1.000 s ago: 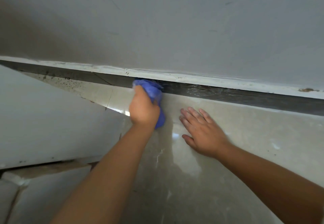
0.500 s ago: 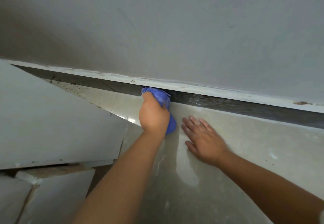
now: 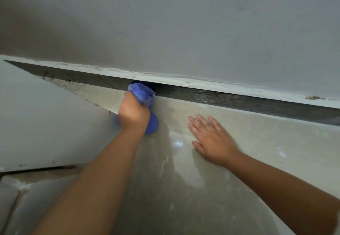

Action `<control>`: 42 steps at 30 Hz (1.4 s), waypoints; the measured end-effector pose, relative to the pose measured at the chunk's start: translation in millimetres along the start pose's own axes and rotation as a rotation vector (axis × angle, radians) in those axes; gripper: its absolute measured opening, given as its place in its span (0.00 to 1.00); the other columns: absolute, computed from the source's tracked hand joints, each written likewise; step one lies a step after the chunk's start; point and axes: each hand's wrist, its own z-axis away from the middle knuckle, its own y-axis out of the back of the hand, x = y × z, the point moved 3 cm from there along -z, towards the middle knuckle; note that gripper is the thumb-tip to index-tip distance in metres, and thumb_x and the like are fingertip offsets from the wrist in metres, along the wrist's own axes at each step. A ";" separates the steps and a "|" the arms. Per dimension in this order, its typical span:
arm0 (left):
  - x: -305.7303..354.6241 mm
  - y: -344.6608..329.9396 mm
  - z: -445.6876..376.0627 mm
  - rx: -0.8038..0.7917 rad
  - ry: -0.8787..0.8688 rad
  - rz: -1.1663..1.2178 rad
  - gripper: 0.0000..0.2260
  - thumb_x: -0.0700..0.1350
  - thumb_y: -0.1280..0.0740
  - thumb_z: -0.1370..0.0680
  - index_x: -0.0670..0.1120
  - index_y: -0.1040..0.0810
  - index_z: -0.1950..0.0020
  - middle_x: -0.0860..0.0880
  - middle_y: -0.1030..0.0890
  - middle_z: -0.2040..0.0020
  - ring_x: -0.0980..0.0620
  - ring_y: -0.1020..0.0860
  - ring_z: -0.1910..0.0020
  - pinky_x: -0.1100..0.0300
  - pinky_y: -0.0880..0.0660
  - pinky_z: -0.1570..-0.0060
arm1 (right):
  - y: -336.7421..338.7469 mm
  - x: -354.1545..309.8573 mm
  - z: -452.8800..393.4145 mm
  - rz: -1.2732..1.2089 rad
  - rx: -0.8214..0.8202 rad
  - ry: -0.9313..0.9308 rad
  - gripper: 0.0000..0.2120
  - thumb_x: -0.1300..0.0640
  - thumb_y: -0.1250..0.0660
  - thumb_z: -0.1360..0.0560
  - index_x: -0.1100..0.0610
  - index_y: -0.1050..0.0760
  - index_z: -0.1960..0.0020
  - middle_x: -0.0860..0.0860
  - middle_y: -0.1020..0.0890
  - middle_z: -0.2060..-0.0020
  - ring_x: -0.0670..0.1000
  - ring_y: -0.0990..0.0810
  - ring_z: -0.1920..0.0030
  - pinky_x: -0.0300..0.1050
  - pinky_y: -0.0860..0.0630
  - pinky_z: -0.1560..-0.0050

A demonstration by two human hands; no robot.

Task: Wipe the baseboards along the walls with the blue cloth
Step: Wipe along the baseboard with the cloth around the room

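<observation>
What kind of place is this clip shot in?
Probably an indoor room, seen at floor level where wall meets floor: a painted grey wall, a dark baseboard with paint smears along its top, and a glossy tiled floor. Which room cannot be told.

A plain grey wall [image 3: 184, 23] fills the upper view. Below it lies a glossy beige tiled floor [image 3: 257, 152] with a small light glare. A white panel [image 3: 46, 124] stands left.

Off-task stuff I see — floor, wall, panel
Glossy beige floor [image 3: 248, 161], grey wall [image 3: 184, 23], white panel [image 3: 46, 124] left — cracked slab [image 3: 27, 198] below.
</observation>
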 end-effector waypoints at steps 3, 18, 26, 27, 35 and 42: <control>6.7 1.0 -5.2 -0.005 -0.043 -0.125 0.17 0.39 0.40 0.22 0.36 0.35 0.34 0.37 0.26 0.39 0.39 0.27 0.39 0.54 0.34 0.45 | -1.1 0.7 0.0 -0.006 -0.008 0.002 0.27 0.47 0.47 0.31 0.59 0.18 0.45 0.54 0.18 0.43 0.55 0.18 0.43 0.50 0.39 0.39; 32.4 -40.0 27.0 -0.023 -0.341 -0.478 0.26 0.39 0.41 0.21 0.31 0.48 0.27 0.34 0.41 0.27 0.42 0.42 0.27 0.55 0.45 0.29 | 1.3 0.4 -0.5 -0.004 0.020 0.010 0.27 0.48 0.47 0.32 0.59 0.17 0.46 0.54 0.18 0.43 0.55 0.18 0.43 0.49 0.40 0.39; 49.1 -49.4 65.0 0.016 -0.786 -0.471 0.20 0.37 0.47 0.34 0.36 0.17 0.55 0.41 0.16 0.58 0.44 0.16 0.58 0.55 0.21 0.62 | 1.8 15.3 9.3 -0.020 -0.013 0.076 0.26 0.48 0.46 0.31 0.61 0.17 0.46 0.56 0.17 0.46 0.57 0.17 0.46 0.47 0.38 0.41; 45.8 -46.3 62.9 0.012 -0.790 -0.475 0.20 0.37 0.47 0.34 0.36 0.18 0.53 0.40 0.16 0.58 0.44 0.16 0.58 0.55 0.21 0.62 | 2.3 18.0 11.6 -0.014 -0.017 0.074 0.26 0.48 0.46 0.30 0.61 0.17 0.46 0.56 0.17 0.46 0.57 0.17 0.46 0.46 0.38 0.41; 48.4 -31.2 55.1 -0.018 -0.737 -0.400 0.18 0.36 0.43 0.36 0.30 0.19 0.54 0.36 0.17 0.56 0.41 0.17 0.57 0.52 0.21 0.64 | 7.1 26.7 36.2 -0.016 0.043 0.090 0.31 0.47 0.56 0.19 0.62 0.17 0.47 0.57 0.17 0.46 0.57 0.17 0.47 0.45 0.38 0.41; 67.5 -63.8 84.6 -0.028 -0.918 -0.464 0.19 0.36 0.47 0.30 0.34 0.19 0.51 0.38 0.16 0.56 0.42 0.17 0.57 0.53 0.20 0.61 | 5.9 48.3 50.2 0.019 -0.004 0.052 0.26 0.48 0.46 0.30 0.62 0.18 0.46 0.58 0.17 0.46 0.58 0.17 0.47 0.48 0.33 0.40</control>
